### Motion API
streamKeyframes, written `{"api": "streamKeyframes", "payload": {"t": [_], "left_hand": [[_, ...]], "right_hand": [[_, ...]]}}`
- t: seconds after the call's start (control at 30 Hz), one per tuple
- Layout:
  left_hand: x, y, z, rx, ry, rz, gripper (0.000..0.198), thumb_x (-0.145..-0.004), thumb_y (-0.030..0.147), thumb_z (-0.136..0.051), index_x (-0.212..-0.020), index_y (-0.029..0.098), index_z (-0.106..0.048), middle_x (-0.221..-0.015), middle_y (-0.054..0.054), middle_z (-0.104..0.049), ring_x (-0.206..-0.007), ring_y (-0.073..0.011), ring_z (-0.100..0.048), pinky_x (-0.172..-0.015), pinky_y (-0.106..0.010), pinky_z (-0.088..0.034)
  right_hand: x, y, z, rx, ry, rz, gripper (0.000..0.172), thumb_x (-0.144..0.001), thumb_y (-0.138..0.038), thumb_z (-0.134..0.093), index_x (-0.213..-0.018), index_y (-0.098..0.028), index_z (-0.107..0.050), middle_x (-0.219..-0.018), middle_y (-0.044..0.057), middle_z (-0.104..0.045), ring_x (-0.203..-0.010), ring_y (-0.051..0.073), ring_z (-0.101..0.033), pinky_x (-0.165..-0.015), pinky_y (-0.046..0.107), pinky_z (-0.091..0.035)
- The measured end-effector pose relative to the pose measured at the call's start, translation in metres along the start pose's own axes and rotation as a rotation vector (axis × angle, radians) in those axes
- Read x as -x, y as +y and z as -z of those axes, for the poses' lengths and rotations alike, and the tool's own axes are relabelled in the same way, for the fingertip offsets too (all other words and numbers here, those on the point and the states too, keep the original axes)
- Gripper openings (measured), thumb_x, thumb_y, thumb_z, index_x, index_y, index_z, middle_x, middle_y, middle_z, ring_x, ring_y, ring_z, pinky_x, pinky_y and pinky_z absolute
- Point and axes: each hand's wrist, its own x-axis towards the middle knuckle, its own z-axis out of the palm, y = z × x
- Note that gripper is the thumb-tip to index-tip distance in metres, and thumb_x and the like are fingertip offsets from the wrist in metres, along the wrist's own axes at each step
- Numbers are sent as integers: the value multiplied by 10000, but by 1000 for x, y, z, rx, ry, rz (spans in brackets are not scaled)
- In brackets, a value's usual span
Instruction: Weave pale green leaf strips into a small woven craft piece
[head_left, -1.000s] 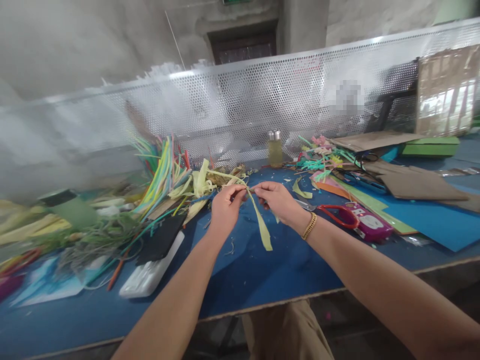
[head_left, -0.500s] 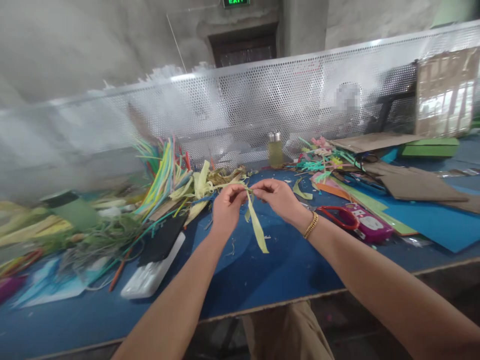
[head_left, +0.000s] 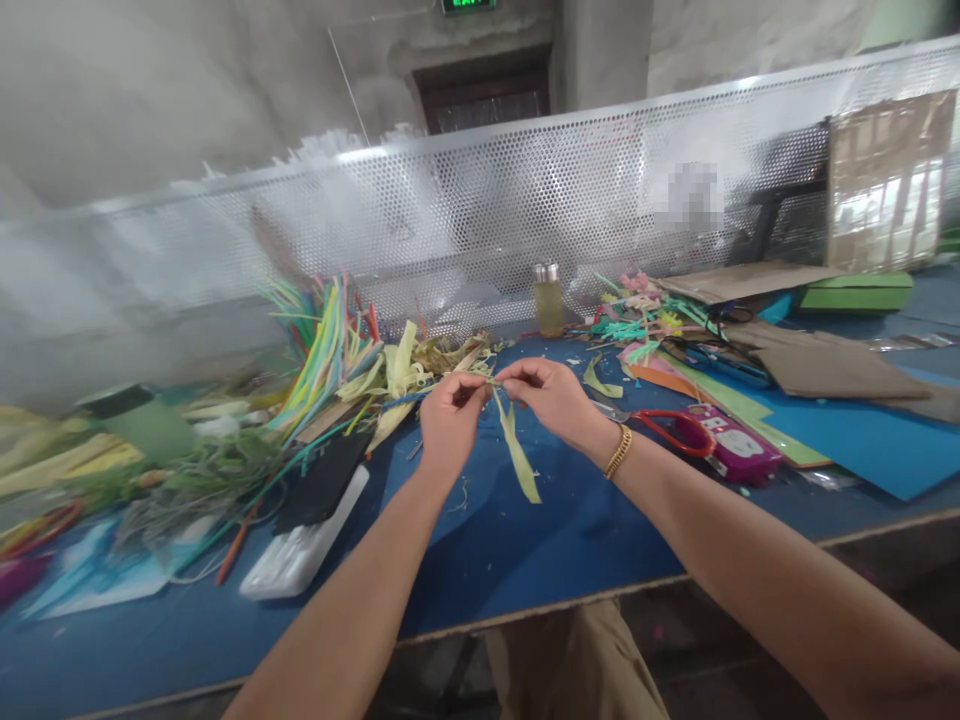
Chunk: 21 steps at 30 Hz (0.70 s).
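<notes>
A pale yellow-green corn husk strip (head_left: pixel 519 458) hangs down from between my two hands over the blue tabletop. My left hand (head_left: pixel 452 422) pinches its upper end between thumb and fingertips. Close beside it, my right hand (head_left: pixel 556 402) is closed in a pinch on the same strip, the fingertips of both hands almost meeting. The exact spot they grip is small and partly covered by the fingers. Behind my left hand lies a heap of corn husks (head_left: pixel 403 362), some pale, some brownish. A loose curled husk piece (head_left: pixel 602 378) rests right of my right hand.
Red-handled scissors (head_left: pixel 679 432) lie by a purple box (head_left: pixel 739 447) at right, near blue sheets (head_left: pixel 862 440) and cardboard (head_left: pixel 832 362). At left are a white case (head_left: pixel 307 545), colourful pipe cleaners (head_left: pixel 319 345) and grey-green string (head_left: pixel 180 490). A glass bottle (head_left: pixel 549 302) stands behind.
Both hands hold nearly the same pinch, with slight finger shifts. The hanging strip has turned a little. The whole view has shifted very slightly.
</notes>
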Motion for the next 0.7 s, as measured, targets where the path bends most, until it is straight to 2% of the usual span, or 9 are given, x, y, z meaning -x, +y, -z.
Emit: {"api": "streamKeyframes", "payload": {"t": [0.07,0.13,0.3,0.43,0.6,0.7], "left_hand": [[-1,-2,0,8,12,9,43,-740,234,-679,-765,203,-662,-697,4,-647,-633,-137,-570,-620,-266,-458],[-1,-3,0,18,4,19,49,-738,242,-676,-755,201,-657,-686,5,-641,-615,-135,-560,-603,-262,-450],[1,0,-1,-25,-27,-9,52,-739,239,-675,-724,197,-648,-715,-2,-655,-659,-146,-579,-636,-270,-457],[1,3,-1,-47,-18,-22,85,-742,244,-689,-705,192,-633,-700,3,-641,-659,-142,-572,-639,-268,-452],[2,3,-2,-13,-11,-3,93,-740,249,-697,-719,191,-628,-670,11,-622,-615,-131,-546,-605,-259,-436],[2,1,-2,17,-13,14,88,-735,250,-700,-729,193,-633,-677,10,-627,-613,-131,-546,-602,-259,-436]], "right_hand": [[0,0,0,4,-13,-5,120,-788,-180,-588,-860,-204,-681,-713,-16,-636,-627,105,-559,-619,258,-465],[0,0,1,-19,-4,0,96,-772,-183,-614,-855,-202,-658,-728,-11,-646,-638,109,-581,-616,258,-476],[1,-1,1,-26,86,44,128,-728,-209,-700,-793,-199,-591,-715,-12,-632,-656,116,-599,-620,257,-486],[2,-2,0,23,80,81,92,-745,-242,-703,-734,-192,-626,-708,-6,-637,-651,117,-592,-639,267,-494],[3,-2,-1,21,99,58,106,-743,-245,-713,-831,-204,-669,-761,12,-681,-704,138,-633,-684,293,-521],[3,-4,0,34,88,70,81,-761,-247,-699,-821,-207,-662,-788,19,-693,-736,143,-650,-714,302,-530]]}}
